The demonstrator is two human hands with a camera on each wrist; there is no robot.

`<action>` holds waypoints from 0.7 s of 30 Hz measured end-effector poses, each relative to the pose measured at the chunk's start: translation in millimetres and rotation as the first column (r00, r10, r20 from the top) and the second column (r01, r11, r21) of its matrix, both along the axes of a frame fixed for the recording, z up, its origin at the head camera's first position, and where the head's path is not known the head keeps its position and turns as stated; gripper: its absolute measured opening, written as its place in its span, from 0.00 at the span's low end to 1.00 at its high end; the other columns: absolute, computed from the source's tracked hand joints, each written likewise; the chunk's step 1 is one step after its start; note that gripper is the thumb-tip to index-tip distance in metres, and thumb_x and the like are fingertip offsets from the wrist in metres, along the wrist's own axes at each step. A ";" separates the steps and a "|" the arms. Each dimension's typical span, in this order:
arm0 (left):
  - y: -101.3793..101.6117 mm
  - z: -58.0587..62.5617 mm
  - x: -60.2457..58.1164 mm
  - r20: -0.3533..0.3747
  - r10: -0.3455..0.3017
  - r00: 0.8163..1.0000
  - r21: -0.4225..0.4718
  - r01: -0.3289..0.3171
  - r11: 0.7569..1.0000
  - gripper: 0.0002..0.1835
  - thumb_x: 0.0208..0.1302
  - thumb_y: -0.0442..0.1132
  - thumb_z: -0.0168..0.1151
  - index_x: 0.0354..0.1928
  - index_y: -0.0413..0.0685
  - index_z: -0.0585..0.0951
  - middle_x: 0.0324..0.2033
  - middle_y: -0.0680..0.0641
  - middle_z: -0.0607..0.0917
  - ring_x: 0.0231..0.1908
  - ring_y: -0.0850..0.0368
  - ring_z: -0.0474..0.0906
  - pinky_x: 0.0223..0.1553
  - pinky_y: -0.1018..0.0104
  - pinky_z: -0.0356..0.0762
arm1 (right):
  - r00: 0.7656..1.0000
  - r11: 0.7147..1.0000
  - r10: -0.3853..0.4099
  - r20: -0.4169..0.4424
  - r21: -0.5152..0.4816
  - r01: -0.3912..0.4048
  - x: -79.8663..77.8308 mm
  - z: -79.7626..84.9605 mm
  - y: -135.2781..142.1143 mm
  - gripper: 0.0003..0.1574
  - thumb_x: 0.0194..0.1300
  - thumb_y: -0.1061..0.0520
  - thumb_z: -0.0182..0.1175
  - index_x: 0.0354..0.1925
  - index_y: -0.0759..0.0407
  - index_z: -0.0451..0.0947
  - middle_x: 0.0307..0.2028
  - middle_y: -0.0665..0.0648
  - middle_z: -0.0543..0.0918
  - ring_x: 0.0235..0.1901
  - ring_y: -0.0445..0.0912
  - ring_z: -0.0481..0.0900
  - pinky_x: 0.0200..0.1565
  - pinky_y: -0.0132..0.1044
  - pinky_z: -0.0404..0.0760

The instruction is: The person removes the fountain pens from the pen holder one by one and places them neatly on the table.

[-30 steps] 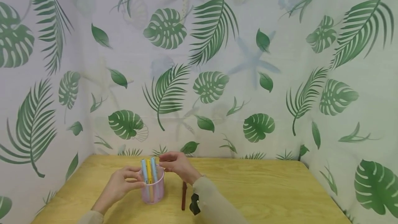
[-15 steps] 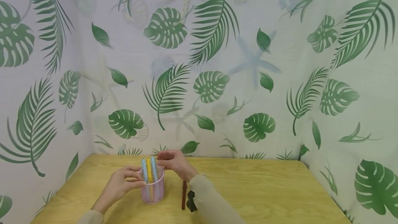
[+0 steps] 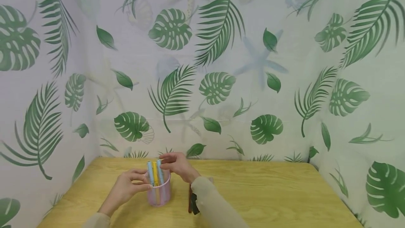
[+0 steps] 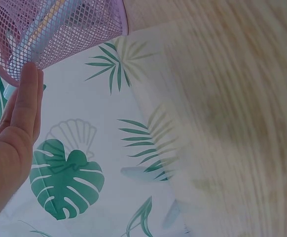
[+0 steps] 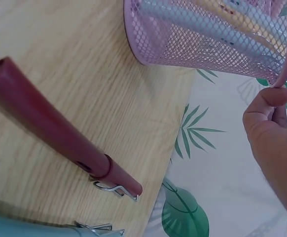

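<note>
A pink mesh pen holder (image 3: 165,197) stands on the left part of the table, with light blue pens (image 3: 150,172) and a yellow pen (image 3: 155,173) upright in it. My left hand (image 3: 126,186) holds its left side, thumb at the front of the rim and fingers round the wall. From the far right, my right hand (image 3: 179,166) reaches over the rim to the top of the right-hand blue pen; I cannot tell whether it pinches it. In the right wrist view that thumb is at the rim, with the other fingertips partly hidden.
On the wooden table (image 3: 269,192), a dark red pen (image 5: 54,128) lies right of the holder, partly under my right sleeve (image 3: 218,205) in the head view. A light blue pen (image 5: 30,227) lies beside it. A leaf-print cloth (image 3: 227,126) hangs behind the table.
My right hand has shifted slightly left, closer to the tops of the pens. The left hand keeps its place on the holder. The head view has turned a little left.
</note>
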State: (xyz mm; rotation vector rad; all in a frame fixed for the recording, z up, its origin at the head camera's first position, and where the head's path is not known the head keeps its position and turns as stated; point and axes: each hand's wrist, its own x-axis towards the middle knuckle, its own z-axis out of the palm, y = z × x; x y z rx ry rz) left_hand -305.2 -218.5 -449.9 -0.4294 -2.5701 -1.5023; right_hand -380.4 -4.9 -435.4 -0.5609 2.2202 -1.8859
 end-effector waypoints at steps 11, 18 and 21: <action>2.3 0.7 1.8 0.009 0.005 1.000 -0.002 -0.004 1.000 0.09 0.50 0.41 0.77 0.27 0.46 0.85 0.58 0.36 0.79 0.60 0.34 0.74 0.47 0.64 0.87 | 0.998 0.996 -0.061 -0.024 0.065 0.063 2.3 -0.8 -5.3 0.17 0.60 0.60 0.69 0.48 0.59 0.83 0.42 0.56 0.88 0.41 0.42 0.83 0.41 0.33 0.84; 0.1 1.1 2.4 -0.005 0.013 1.000 -0.017 -0.013 1.000 0.09 0.50 0.42 0.76 0.27 0.47 0.85 0.57 0.37 0.80 0.59 0.35 0.75 0.48 0.63 0.87 | 0.994 0.992 -0.092 -0.052 0.087 0.096 0.6 -0.4 -10.9 0.15 0.58 0.60 0.71 0.46 0.60 0.84 0.38 0.53 0.88 0.37 0.40 0.82 0.41 0.31 0.85; 0.7 0.8 1.6 -0.007 0.004 1.000 -0.012 -0.004 1.000 0.10 0.50 0.43 0.76 0.27 0.47 0.85 0.57 0.37 0.80 0.59 0.35 0.75 0.48 0.63 0.87 | 0.993 0.988 -0.110 -0.048 0.106 0.115 0.6 -0.2 -10.5 0.14 0.58 0.60 0.71 0.44 0.58 0.85 0.38 0.52 0.87 0.37 0.40 0.82 0.41 0.32 0.84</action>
